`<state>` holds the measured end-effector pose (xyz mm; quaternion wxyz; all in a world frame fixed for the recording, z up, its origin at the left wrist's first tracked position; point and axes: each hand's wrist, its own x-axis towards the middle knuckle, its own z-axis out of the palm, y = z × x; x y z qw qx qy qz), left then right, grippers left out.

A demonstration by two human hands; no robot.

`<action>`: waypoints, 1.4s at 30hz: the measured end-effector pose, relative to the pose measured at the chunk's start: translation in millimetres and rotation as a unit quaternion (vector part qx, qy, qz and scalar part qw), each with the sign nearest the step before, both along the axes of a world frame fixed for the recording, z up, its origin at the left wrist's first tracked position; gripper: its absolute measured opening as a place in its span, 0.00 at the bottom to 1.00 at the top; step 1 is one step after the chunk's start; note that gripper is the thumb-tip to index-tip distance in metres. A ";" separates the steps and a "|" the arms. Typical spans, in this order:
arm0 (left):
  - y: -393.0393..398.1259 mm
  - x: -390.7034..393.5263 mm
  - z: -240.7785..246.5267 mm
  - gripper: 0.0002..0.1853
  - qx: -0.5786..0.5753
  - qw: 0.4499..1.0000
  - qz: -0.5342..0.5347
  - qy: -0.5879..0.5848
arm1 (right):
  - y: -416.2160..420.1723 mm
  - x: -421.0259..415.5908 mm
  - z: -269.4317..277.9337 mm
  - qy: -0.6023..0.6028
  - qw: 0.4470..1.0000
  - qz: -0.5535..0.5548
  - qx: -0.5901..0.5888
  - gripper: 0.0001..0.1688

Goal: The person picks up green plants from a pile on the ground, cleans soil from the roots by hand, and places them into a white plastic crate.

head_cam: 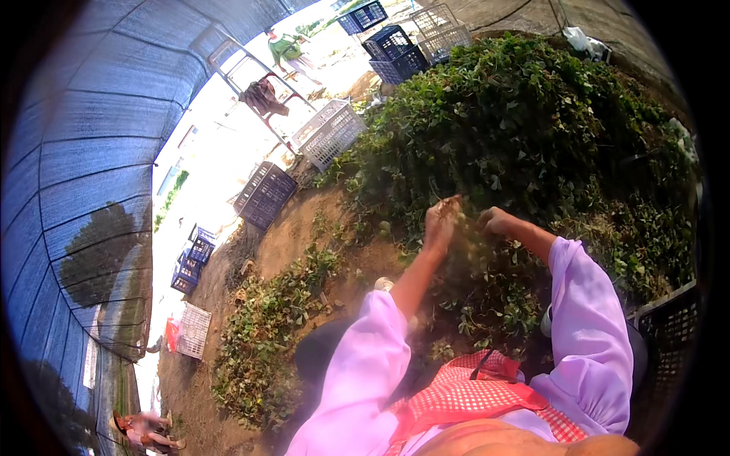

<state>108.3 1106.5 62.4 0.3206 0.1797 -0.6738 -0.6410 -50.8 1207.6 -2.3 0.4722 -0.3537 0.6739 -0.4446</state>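
My left hand is closed around a small bunch of thin plant stems, whose brownish ends show above the fingers. Just to its right, my right hand is curled, its fingers turned from view, so what it grips cannot be told. Blurred leaves and stems fill the narrow gap between both hands. In front rises a big heap of cut or uprooted leafy green plants. More foliage lies under my forearms, between my knees.
A smaller leafy pile lies on bare soil at left. Plastic crates stand around: a white one, a dark one, and a black one by my right side. Beyond are a ladder, shade netting and two people.
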 end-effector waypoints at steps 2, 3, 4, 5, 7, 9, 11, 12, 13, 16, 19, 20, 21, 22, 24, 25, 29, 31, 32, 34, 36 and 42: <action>-7.2 -0.1 34.0 0.14 -0.011 0.999 -0.010 -0.048 | 4.3 -11.0 -8.2 0.006 0.999 -0.008 -0.032 0.21; -9.6 -0.6 46.8 0.14 0.014 0.998 -0.019 -0.056 | 10.8 -16.0 -14.6 0.014 1.000 0.006 -0.011 0.21; -14.2 -0.4 57.5 0.15 0.039 0.997 -0.027 -0.066 | 17.6 -17.6 -21.2 0.017 1.000 0.021 0.008 0.21; -25.8 4.8 64.9 0.15 0.047 0.996 -0.012 -0.077 | 19.2 -9.5 -21.3 0.057 0.997 0.035 0.038 0.22; -42.3 -3.1 85.4 0.15 0.054 0.993 -0.002 -0.102 | 30.9 -12.2 -22.6 0.088 0.992 0.038 0.085 0.23; -49.5 -6.8 90.2 0.16 0.106 0.985 -0.015 -0.136 | 46.9 -19.6 -29.1 0.109 0.983 0.073 0.129 0.22; -85.3 -1.0 55.2 0.14 0.130 0.984 0.000 -0.120 | 56.0 -18.1 -36.3 0.075 0.981 0.087 0.159 0.24; -104.4 -0.2 40.6 0.14 0.115 0.984 -0.022 -0.133 | 61.9 -25.5 -42.5 0.176 0.958 0.126 0.190 0.25; -108.8 3.0 39.4 0.15 0.131 0.978 -0.059 -0.150 | 72.0 -28.4 -49.6 0.198 0.936 0.151 0.249 0.26; -153.2 31.9 20.3 0.31 0.187 0.960 -0.115 -0.174 | 68.3 -7.1 -43.4 0.294 0.905 0.224 0.209 0.23; -122.2 38.4 32.8 0.19 0.042 0.947 -0.211 -0.238 | 80.5 -21.9 -67.0 0.488 0.861 0.107 0.101 0.15; -139.1 49.5 20.5 0.19 0.093 0.944 -0.222 -0.225 | 61.4 -9.9 -64.4 0.503 0.856 0.111 0.049 0.14; -157.5 55.6 2.5 0.20 0.142 0.938 -0.238 -0.210 | 47.9 1.1 -63.8 0.516 0.849 0.109 0.001 0.13; -175.7 63.9 -14.4 0.20 0.191 0.929 -0.252 -0.193 | 38.4 17.6 -69.6 0.497 0.858 0.115 -0.060 0.12; -171.6 59.7 -27.3 0.21 0.251 0.925 -0.215 -0.187 | 34.5 55.3 -74.2 0.486 0.856 0.177 -0.004 0.19; -175.4 58.0 -39.7 0.21 0.277 0.921 -0.221 -0.163 | 36.2 70.0 -91.2 0.483 0.846 0.223 0.038 0.22; -182.9 71.0 -62.8 0.21 0.319 0.911 -0.207 -0.159 | 11.5 99.7 -93.1 0.388 0.745 0.518 0.163 0.12; -174.0 76.2 -60.3 0.22 0.336 0.905 -0.209 -0.153 | -0.4 101.4 -90.1 0.388 0.818 0.414 0.094 0.11; -172.1 75.5 -55.1 0.23 0.341 0.902 -0.215 -0.153 | -11.7 95.2 -86.7 0.419 0.851 0.315 0.034 0.11; -176.2 78.1 -55.7 0.24 0.352 0.893 -0.237 -0.147 | -45.1 85.9 -74.1 0.390 0.910 0.139 0.006 0.15; -166.9 75.5 -52.2 0.24 0.382 0.876 -0.260 -0.134 | -64.6 79.8 -73.8 0.168 0.981 -0.056 -0.084 0.22; -146.7 87.5 -51.1 0.24 0.428 0.865 -0.234 -0.118 | -103.0 111.9 -76.4 0.262 0.960 0.079 -0.062 0.11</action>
